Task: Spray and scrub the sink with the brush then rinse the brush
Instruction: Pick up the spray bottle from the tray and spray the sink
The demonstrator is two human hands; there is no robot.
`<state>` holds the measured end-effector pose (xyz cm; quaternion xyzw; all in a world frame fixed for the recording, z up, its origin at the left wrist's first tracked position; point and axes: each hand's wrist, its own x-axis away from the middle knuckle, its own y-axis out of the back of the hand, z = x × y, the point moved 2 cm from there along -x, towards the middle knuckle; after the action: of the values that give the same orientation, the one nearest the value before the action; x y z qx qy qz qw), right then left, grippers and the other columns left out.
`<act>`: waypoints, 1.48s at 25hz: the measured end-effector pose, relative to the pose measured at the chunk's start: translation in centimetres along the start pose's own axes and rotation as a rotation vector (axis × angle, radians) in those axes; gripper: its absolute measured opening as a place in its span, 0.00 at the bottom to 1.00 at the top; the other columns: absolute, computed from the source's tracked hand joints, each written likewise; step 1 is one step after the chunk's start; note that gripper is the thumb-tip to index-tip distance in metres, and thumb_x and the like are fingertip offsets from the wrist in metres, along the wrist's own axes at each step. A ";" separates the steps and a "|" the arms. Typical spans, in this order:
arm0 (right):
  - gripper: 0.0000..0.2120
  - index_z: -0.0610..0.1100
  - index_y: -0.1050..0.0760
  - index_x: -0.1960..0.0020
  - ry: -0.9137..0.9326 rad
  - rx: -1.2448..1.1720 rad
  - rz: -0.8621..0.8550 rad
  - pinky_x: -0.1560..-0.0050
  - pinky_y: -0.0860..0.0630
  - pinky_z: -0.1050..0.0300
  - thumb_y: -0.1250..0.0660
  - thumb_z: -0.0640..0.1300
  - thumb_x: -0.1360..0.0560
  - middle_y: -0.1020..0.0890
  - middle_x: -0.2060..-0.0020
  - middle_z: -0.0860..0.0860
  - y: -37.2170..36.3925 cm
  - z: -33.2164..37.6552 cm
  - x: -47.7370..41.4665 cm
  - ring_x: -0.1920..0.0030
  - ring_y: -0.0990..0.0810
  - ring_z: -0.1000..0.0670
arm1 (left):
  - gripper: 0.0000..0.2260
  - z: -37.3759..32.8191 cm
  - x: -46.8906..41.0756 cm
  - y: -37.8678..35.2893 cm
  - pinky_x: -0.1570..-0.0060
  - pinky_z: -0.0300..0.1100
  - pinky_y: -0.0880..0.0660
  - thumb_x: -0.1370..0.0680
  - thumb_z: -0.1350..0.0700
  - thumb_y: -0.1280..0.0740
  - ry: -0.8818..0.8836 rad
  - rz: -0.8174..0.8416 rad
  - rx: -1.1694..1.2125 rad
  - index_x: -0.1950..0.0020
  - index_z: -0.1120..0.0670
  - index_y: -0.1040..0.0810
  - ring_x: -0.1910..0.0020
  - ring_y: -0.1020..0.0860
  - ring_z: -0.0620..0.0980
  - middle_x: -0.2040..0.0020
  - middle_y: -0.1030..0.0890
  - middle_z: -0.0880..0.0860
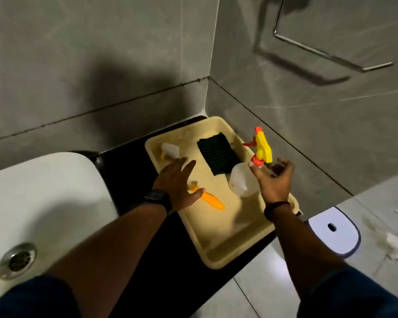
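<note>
A beige tray (218,253) lies on the black counter to the right of the white sink (51,198). On the tray are a white-bristled brush head (170,149) and an orange handle (213,201); my left hand (178,183) hovers flat and open between them, hiding whether they join. A translucent spray bottle (241,182) with a yellow and orange trigger head stands at the tray's right side. My right hand (273,180) is at its neck, thumb by the orange collar, fingers curled but apart.
A dark green scrub pad (217,154) lies at the back of the tray. The sink drain (16,260) is at lower left. Grey tiled walls meet in a corner behind the tray, with a metal rail (331,56) on the right wall. A white stool (333,230) stands on the floor.
</note>
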<state>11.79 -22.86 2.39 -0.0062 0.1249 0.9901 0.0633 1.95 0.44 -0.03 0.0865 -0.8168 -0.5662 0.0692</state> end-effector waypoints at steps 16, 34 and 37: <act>0.12 0.40 0.21 0.54 0.161 -0.104 0.203 0.74 0.27 0.58 0.37 0.27 0.31 0.20 0.66 0.48 -6.5 4.3 -2.8 0.76 0.23 0.51 | 0.40 3.1 0.9 1.8 0.25 0.53 0.46 0.30 0.33 0.37 -0.083 -0.017 -0.022 0.25 0.48 0.47 0.23 0.48 0.57 0.22 0.44 0.56; 0.23 0.48 0.19 0.47 0.076 0.623 1.022 0.73 0.26 0.53 0.38 0.54 0.39 0.17 0.64 0.41 -21.5 15.4 36.5 0.74 0.23 0.43 | 0.43 31.5 40.7 15.0 0.25 0.54 0.54 0.32 0.30 0.44 0.729 -0.229 -0.038 0.23 0.50 0.50 0.23 0.54 0.58 0.21 0.49 0.57; 0.26 0.49 0.22 0.43 0.087 0.656 1.002 0.69 0.23 0.53 0.39 0.56 0.38 0.17 0.55 0.41 -22.5 14.6 38.1 0.67 0.21 0.42 | 0.44 31.3 41.6 13.4 0.24 0.53 0.56 0.33 0.30 0.47 0.707 -0.205 -0.031 0.23 0.50 0.53 0.23 0.56 0.57 0.21 0.51 0.57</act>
<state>-23.06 7.13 9.92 0.0329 0.4144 0.8080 -0.4175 -46.04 24.51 2.21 0.3573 -0.7209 -0.5175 0.2912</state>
